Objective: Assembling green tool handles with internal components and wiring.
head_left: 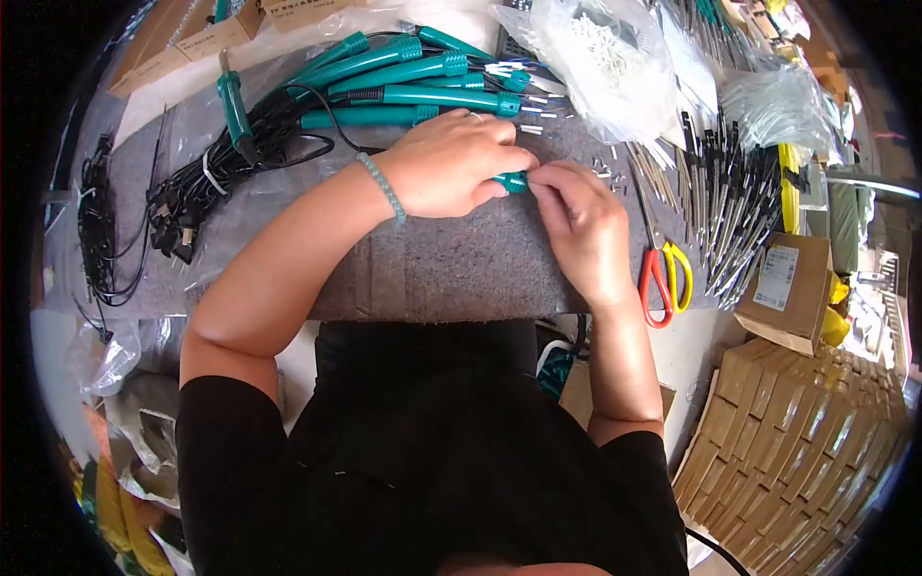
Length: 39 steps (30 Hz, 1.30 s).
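My left hand (459, 161), with a beaded bracelet at its wrist, is closed around a green soldering iron handle (517, 181). Only the ribbed end of that handle shows; the palm and fingers cover the rest. Right at this end, my right hand (588, 219) has its thumb and fingers pinched together. Whatever lies between those fingertips is too small to make out. Just beyond my left hand, several green soldering iron handles (413, 94) lie in a pile, with white and metal pieces sticking out of some ends.
Black cables and plugs (173, 206) are bundled at the left, near an iron with a metal tip (233, 110). Scissors (663, 278) lie at the table's right edge, beside many thin metal rods (735, 202). A plastic bag of white parts (605, 62) sits at the back.
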Tool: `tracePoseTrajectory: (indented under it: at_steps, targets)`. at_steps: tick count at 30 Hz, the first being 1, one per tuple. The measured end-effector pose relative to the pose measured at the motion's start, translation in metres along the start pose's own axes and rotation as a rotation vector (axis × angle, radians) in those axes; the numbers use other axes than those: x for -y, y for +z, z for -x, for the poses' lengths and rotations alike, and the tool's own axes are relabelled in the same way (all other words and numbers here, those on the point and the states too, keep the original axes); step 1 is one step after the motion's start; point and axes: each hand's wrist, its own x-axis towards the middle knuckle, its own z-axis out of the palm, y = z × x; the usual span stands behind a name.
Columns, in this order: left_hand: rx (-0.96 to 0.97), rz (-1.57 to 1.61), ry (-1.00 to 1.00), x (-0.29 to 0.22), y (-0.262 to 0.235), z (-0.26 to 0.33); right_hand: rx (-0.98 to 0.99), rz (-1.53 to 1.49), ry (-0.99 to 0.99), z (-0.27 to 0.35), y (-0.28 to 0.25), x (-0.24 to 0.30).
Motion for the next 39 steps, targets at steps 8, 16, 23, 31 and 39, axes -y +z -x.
tracePoseTrajectory:
  at_steps: [8, 16, 23, 31, 39]
  targets:
    - [-0.003, 0.059, -0.034, 0.000, 0.000, -0.004, 0.069, 0.393, -0.236, -0.004, -0.003, 0.007]
    - [0.036, 0.094, -0.055, 0.000, -0.003, -0.004, 0.196, 0.504, -0.374, -0.009, -0.003, 0.016]
    - [0.012, 0.091, 0.000, -0.001, -0.003, -0.006, -0.063, 0.488, -0.346, 0.013, 0.011, -0.001]
    - [0.010, 0.066, 0.034, 0.002, 0.000, -0.003, -0.020, 0.390, -0.350, 0.014, 0.012, -0.003]
    - [0.064, 0.100, 0.010, 0.003, -0.002, -0.003, -0.227, 0.160, 0.184, 0.007, -0.009, -0.026]
